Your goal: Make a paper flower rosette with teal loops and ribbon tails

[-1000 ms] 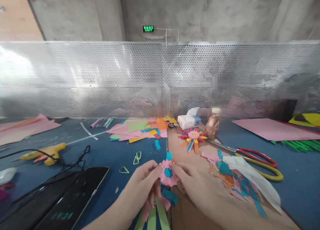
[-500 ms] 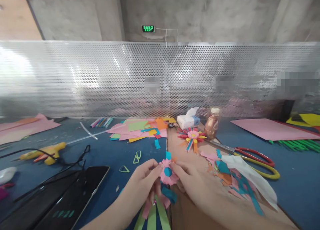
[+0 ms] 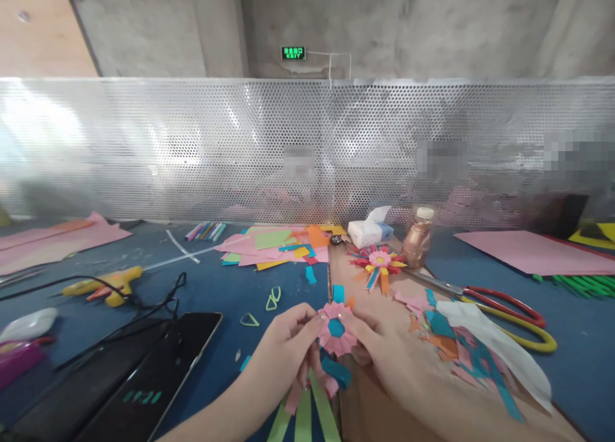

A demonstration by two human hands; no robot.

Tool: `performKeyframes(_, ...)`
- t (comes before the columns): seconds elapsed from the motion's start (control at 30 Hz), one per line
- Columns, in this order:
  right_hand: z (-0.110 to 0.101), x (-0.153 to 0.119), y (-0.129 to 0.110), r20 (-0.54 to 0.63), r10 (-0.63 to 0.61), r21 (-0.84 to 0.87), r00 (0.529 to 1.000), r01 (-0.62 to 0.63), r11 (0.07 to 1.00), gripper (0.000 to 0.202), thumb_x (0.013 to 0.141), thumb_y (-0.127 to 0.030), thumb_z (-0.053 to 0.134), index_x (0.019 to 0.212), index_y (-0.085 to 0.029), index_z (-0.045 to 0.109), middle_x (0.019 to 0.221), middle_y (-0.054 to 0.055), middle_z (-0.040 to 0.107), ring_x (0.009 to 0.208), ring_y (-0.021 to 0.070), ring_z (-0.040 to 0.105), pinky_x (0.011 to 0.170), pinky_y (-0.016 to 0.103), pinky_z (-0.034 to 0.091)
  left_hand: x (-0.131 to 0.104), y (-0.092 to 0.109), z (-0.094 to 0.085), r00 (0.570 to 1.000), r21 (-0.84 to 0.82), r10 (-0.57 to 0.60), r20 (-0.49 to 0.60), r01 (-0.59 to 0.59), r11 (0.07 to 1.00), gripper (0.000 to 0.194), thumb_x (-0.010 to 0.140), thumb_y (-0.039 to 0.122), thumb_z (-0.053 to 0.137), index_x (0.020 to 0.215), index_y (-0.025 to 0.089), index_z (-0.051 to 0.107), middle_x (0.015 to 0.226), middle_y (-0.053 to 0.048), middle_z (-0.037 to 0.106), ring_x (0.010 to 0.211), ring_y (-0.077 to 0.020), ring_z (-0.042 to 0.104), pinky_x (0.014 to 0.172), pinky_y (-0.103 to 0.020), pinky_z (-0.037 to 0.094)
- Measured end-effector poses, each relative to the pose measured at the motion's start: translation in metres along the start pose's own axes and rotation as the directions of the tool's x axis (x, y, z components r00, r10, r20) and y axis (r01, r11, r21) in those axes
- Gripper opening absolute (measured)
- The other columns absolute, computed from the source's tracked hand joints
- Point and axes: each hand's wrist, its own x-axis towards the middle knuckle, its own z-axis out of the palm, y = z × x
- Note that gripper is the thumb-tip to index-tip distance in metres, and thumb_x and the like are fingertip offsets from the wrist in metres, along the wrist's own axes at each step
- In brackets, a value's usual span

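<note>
A pink pleated paper flower (image 3: 337, 344) with a blue centre is held between both hands at the lower middle. My left hand (image 3: 293, 339) pinches its left edge with thumb and fingers. The right edge is gripped by my right hand (image 3: 379, 339), thumb on top. Around and below the flower show blue and pink paper loops, and long green paper strips (image 3: 303, 416) hang toward the bottom edge. The fingers beneath the flower are partly hidden.
A finished-looking paper flower (image 3: 379, 260), a tissue box (image 3: 369, 232), a bottle (image 3: 419, 238) and scissors (image 3: 509, 307) lie beyond my right hand. Paper scraps (image 3: 444, 339) sit nearer. At the left are a glue gun (image 3: 108, 284), cables and a phone (image 3: 182, 346).
The whole view has shifted, so the objects appear slightly further right. Both hands keep their hold on the pink flower, whose face is tilted a little differently.
</note>
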Motion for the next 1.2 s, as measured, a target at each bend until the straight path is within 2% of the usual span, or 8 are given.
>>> performKeyframes(0.1, 0.001, 0.003, 0.004, 0.016, -0.058, 0.051, 0.998, 0.057, 0.997, 0.034, 0.071, -0.045, 0.048, 0.053, -0.017, 0.041, 0.052, -0.004, 0.033, 0.051, 0.0087, 0.032, 0.049, 0.02, 0.027, -0.002, 0.0, 0.0, 1.0, 0.016, 0.004, 0.023, -0.004, 1.0, 0.025, 0.077, 0.039, 0.041, 0.064, 0.018, 0.039, 0.04, 0.006, 0.051, 0.023, -0.0053, 0.041, 0.025, -0.013, 0.02)
performKeyframes(0.27, 0.001, 0.003, 0.011, 0.025, -0.022, 0.02, 0.999, 0.021, 1.0, 0.034, 0.073, -0.043, 0.049, 0.053, -0.016, 0.04, 0.05, -0.006, 0.029, 0.048, 0.0073, 0.028, 0.047, 0.02, 0.025, -0.005, 0.0, 0.003, 0.999, 0.049, -0.026, 0.043, 0.024, 0.998, 0.024, 0.076, 0.043, 0.042, 0.071, 0.019, 0.041, 0.037, 0.008, 0.048, 0.025, -0.0081, 0.044, 0.024, -0.013, 0.021)
performKeyframes(0.4, 0.001, 0.005, 0.019, 0.088, -0.086, 0.09, 0.992, 0.078, 0.993, 0.033, 0.075, -0.045, 0.046, 0.062, -0.015, 0.047, 0.057, -0.003, 0.039, 0.056, 0.0104, 0.039, 0.053, 0.022, 0.032, -0.005, -0.001, 0.002, 0.999, 0.101, -0.035, 0.018, 0.033, 0.994, 0.026, 0.075, 0.044, 0.045, 0.071, 0.019, 0.042, 0.03, 0.01, 0.039, 0.024, -0.0085, 0.043, 0.025, -0.012, 0.019)
performKeyframes(0.57, 0.002, 0.011, 0.026, -0.015, -0.142, 0.173, 0.99, 0.142, 0.975, 0.032, 0.07, -0.048, 0.052, 0.068, -0.016, 0.052, 0.061, -0.002, 0.046, 0.062, 0.0133, 0.047, 0.058, 0.023, 0.037, 0.0, -0.012, -0.001, 1.0, 0.138, 0.016, 0.019, -0.018, 0.99, 0.03, 0.075, 0.048, 0.042, 0.071, 0.018, 0.045, 0.029, 0.01, 0.037, 0.018, -0.0061, 0.032, 0.024, -0.014, 0.016)
performKeyframes(0.67, 0.001, 0.011, 0.027, -0.015, -0.153, 0.178, 0.988, 0.153, 0.972, 0.031, 0.068, -0.047, 0.055, 0.07, -0.016, 0.055, 0.062, -0.001, 0.05, 0.064, 0.0145, 0.05, 0.059, 0.024, 0.039, 0.002, -0.016, -0.002, 0.999, 0.141, 0.017, 0.035, -0.022, 0.99, 0.032, 0.076, 0.05, 0.04, 0.072, 0.019, 0.047, 0.029, 0.009, 0.039, 0.018, -0.0068, 0.032, 0.024, -0.014, 0.018)
performKeyframes(0.8, 0.001, 0.009, 0.027, 0.008, -0.125, 0.123, 0.992, 0.123, 0.985, 0.029, 0.07, -0.044, 0.055, 0.073, -0.015, 0.056, 0.066, 0.0, 0.054, 0.068, 0.0153, 0.051, 0.06, 0.024, 0.039, 0.002, -0.014, -0.001, 0.999, 0.15, 0.019, 0.031, -0.024, 0.988, 0.032, 0.076, 0.05, 0.04, 0.071, 0.018, 0.046, 0.03, 0.009, 0.039, 0.018, -0.006, 0.031, 0.024, -0.014, 0.016)
performKeyframes(1.0, 0.002, 0.009, 0.027, -0.037, -0.083, 0.036, 0.996, 0.085, 0.996, 0.031, 0.07, -0.045, 0.054, 0.066, -0.015, 0.055, 0.058, -0.002, 0.051, 0.059, 0.0117, 0.046, 0.056, 0.021, 0.036, 0.002, -0.013, -0.001, 1.0, 0.159, 0.019, 0.025, -0.023, 0.987, 0.03, 0.076, 0.048, 0.042, 0.071, 0.018, 0.046, 0.03, 0.01, 0.036, 0.018, -0.0062, 0.03, 0.024, -0.015, 0.016)
performKeyframes(1.2, 0.002, 0.005, 0.021, -0.004, -0.047, 0.114, 0.999, 0.048, 0.992, 0.031, 0.067, -0.046, 0.056, 0.064, -0.015, 0.057, 0.062, -0.001, 0.055, 0.06, 0.0123, 0.048, 0.056, 0.021, 0.037, 0.004, -0.019, -0.003, 1.0, 0.171, 0.02, 0.016, -0.023, 0.985, 0.033, 0.075, 0.05, 0.043, 0.069, 0.018, 0.047, 0.028, 0.01, 0.034, 0.018, -0.0073, 0.032, 0.026, -0.016, 0.016)
